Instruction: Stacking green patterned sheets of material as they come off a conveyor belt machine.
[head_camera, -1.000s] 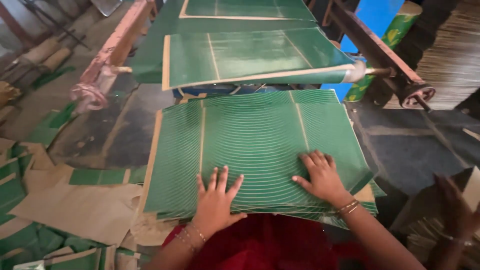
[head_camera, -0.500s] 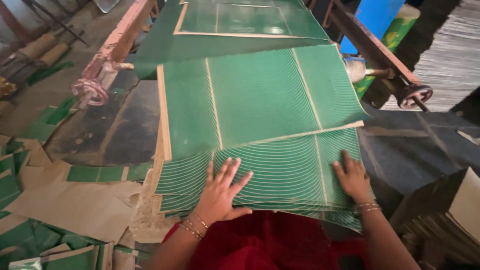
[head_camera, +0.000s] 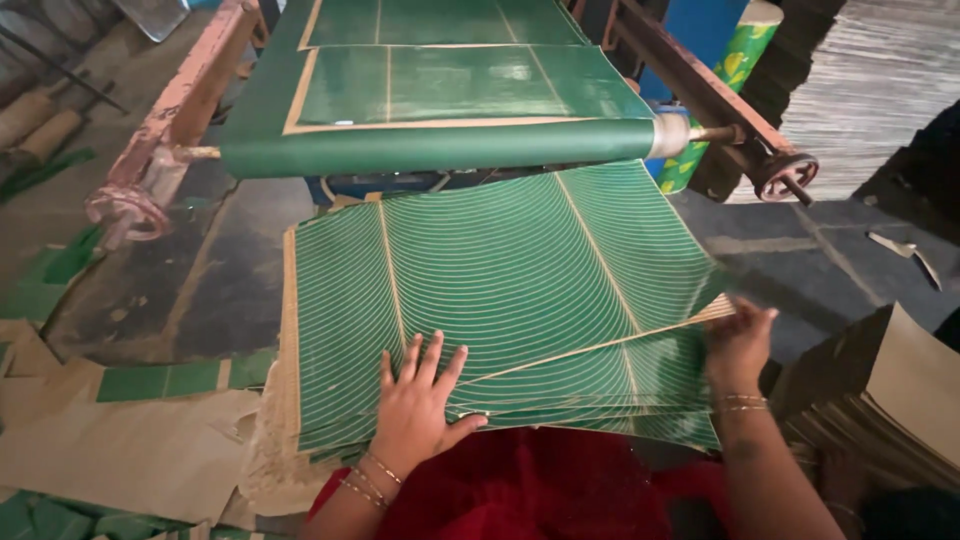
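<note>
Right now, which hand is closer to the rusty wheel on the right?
Right. The right hand grips the green sheet's edge below the rusty wheel; the left hand lies flat on the stack, farther off.

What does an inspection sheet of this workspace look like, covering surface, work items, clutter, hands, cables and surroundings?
Surface: dark, stained floor under and around the stack.
Work items: stack of green sheets with pale curved lines; top sheet lifted at its right edge. More green sheets lie on the green roller belt behind it.
Clutter: brown paper scraps and green offcuts at the left.
Hands: left hand flat on the stack, fingers spread; right hand grips the top sheet's right edge.
Cables: nothing seen.
Surroundings: rusty machine frame, pale stacked sheets at upper right, brown board pile at lower right.
</note>
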